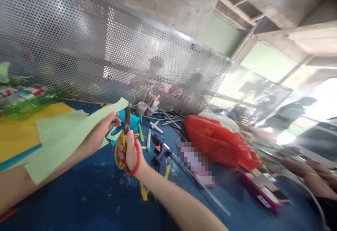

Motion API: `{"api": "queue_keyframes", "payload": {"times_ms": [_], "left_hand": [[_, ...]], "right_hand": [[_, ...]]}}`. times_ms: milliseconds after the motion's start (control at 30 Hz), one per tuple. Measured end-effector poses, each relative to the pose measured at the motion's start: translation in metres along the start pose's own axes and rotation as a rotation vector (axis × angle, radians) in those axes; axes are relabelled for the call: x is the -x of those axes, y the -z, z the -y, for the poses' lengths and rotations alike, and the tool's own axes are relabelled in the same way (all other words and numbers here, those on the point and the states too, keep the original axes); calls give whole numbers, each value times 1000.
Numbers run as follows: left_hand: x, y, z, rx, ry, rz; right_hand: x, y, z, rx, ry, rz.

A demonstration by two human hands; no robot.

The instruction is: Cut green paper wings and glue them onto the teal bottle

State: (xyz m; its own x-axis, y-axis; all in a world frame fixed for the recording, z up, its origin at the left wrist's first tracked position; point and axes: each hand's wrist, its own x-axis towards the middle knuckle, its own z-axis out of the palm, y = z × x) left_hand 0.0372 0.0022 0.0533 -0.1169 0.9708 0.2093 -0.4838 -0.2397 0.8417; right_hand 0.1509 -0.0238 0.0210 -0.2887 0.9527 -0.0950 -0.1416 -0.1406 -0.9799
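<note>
My right hand (133,151) is wrapped round a pair of scissors (127,118) with red and yellow handles, its blades pointing up and looking closed or nearly so. To its left, my left hand (105,127) grips a sheet of pale green paper (63,138), which drapes back over my forearm. The tip of the paper reaches up beside the scissor blades. Part of the left fingers is hidden behind the sheet. A roll of blue paper (131,119) lies just behind both hands.
Yellow paper (21,132) and green bottles (28,99) lie left. Markers (156,126), a glue gun (162,149) and paper scraps (144,190) lie on the blue table (86,199). A red plastic bag (216,141) sits right, near another person's hands (305,171). Perforated metal screen (131,41) stands behind.
</note>
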Motion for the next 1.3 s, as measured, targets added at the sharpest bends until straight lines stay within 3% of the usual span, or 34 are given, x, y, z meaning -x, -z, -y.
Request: {"api": "queue_keyframes", "payload": {"times_ms": [200, 500, 733, 1000, 1300], "left_hand": [[0, -3, -2, 173, 115, -15], [-2, -3, -6, 75, 104, -217], [-6, -1, -8, 109, 122, -265], [-3, -5, -8, 129, 171, -280], [-1, 0, -2, 120, 158, -193]], "right_hand": [[-5, 4, -17, 64, 52, -39], [0, 4, -10, 213, 79, -4], [-6, 3, -13, 65, 29, 78], [-4, 0, -9, 62, -9, 88], [1, -1, -8, 82, 25, 66]]}}
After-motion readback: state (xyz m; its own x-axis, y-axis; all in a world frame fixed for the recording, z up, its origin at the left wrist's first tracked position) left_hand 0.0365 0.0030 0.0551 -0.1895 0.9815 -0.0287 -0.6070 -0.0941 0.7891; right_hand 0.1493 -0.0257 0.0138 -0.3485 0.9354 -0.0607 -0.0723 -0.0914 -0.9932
